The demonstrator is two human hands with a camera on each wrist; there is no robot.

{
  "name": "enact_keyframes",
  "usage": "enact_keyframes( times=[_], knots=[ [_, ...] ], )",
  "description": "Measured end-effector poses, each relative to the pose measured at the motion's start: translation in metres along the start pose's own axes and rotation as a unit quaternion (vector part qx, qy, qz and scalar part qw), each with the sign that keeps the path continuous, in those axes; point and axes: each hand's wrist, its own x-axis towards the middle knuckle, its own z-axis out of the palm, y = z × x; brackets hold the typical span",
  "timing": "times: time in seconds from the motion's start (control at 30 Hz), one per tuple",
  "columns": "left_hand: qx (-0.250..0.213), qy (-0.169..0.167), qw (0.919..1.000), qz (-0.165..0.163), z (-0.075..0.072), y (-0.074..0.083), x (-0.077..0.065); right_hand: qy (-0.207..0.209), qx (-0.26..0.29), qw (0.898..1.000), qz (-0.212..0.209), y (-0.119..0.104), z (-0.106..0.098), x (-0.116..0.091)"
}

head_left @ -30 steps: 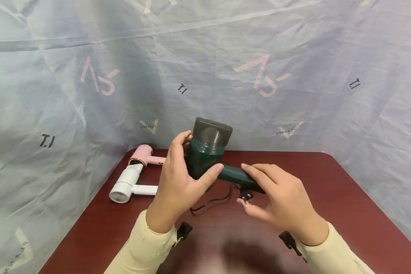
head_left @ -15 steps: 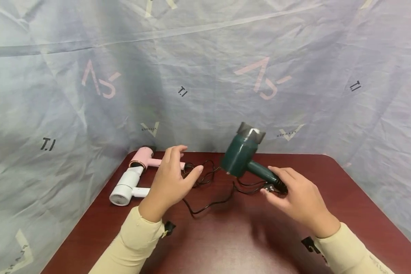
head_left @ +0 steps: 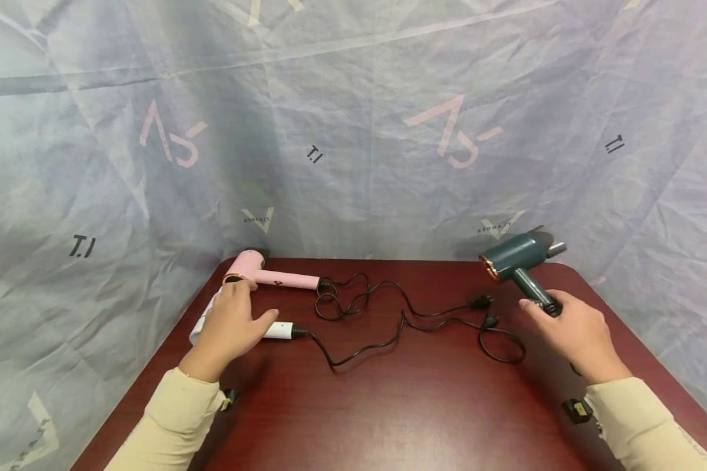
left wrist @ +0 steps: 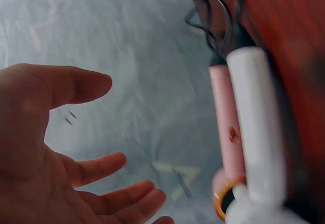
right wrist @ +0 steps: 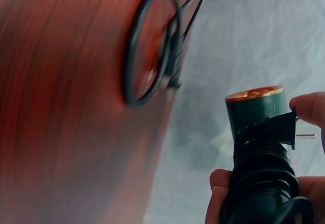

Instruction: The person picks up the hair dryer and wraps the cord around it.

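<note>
My right hand (head_left: 583, 337) grips a dark green hair dryer (head_left: 515, 256) by the lower end of its handle, raised over the table's right side. Its cord (right wrist: 261, 168) is wound round the handle end, and a fingertip touches the plug (right wrist: 282, 128) in the right wrist view. Over a white hair dryer (head_left: 279, 330) at the left is my left hand (head_left: 230, 327), fingers spread and relaxed, holding nothing; it hides much of that dryer in the head view. Behind lies a pink hair dryer (head_left: 289, 280). The left wrist view shows the white handle (left wrist: 259, 117) beside the pink one (left wrist: 227, 117).
Black cords (head_left: 368, 345) run from the pink and white dryers across the dark red table (head_left: 389, 405). Two plugs lie right of the middle, one a black plug (head_left: 481, 301). A grey printed sheet (head_left: 365, 131) hangs along the back and sides.
The left hand has let go of the green hair dryer and moved left over the white one. The right hand has carried the green dryer right, and its nozzle now points right.
</note>
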Motion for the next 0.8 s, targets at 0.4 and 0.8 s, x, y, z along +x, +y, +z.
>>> enact_keyframes(
  times=[0.4,0.8],
  knots=[
    [0.049,-0.025,0.9954,-0.078,0.002,-0.057,-0.002,-0.097,0.008,0.990,0.102,0.046,0.003,0.021],
    [0.047,-0.065,0.9878,-0.133,0.011,-0.095,0.007,-0.145,0.060,0.975,0.154,0.067,0.009,0.026]
  ],
)
